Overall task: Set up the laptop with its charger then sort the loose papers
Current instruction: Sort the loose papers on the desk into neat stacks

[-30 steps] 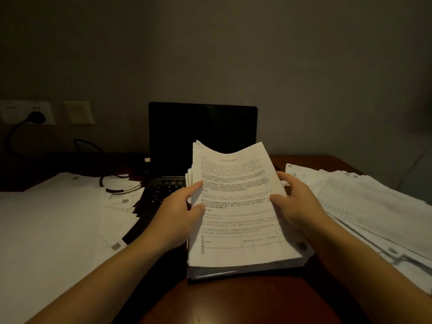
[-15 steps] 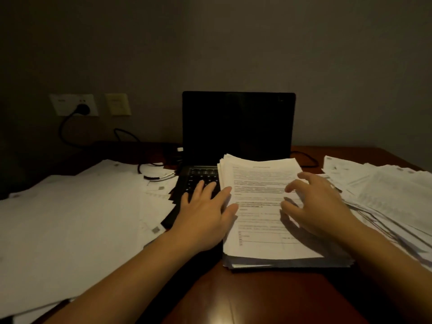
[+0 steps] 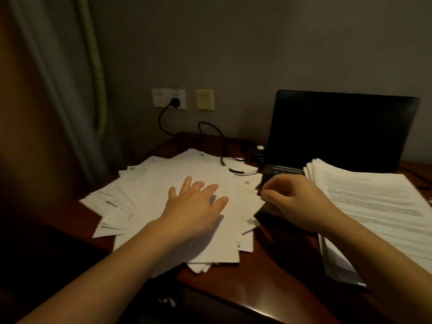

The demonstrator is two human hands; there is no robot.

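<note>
Loose papers point(image 3: 152, 183) lie under the left grip point(image 3: 194, 206).
It rests flat, fingers spread; the right grip point(image 3: 299, 202) curls at their right edge, pinching or not, unclear.

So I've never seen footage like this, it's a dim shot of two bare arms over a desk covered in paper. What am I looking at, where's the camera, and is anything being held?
There is no machine here. These are a person's own arms, filmed by a camera worn on their head that looks forward and down. The left hand lies flat, fingers spread, on a fanned-out spread of loose papers on the wooden desk. The right hand hovers at that spread's right edge with its fingers curled. The picture is too blurred to show whether it pinches a sheet. Further right is a neater stack of printed pages, in front of the open laptop, whose screen is dark. A black cable runs from a plug in the wall socket toward the laptop.
</note>
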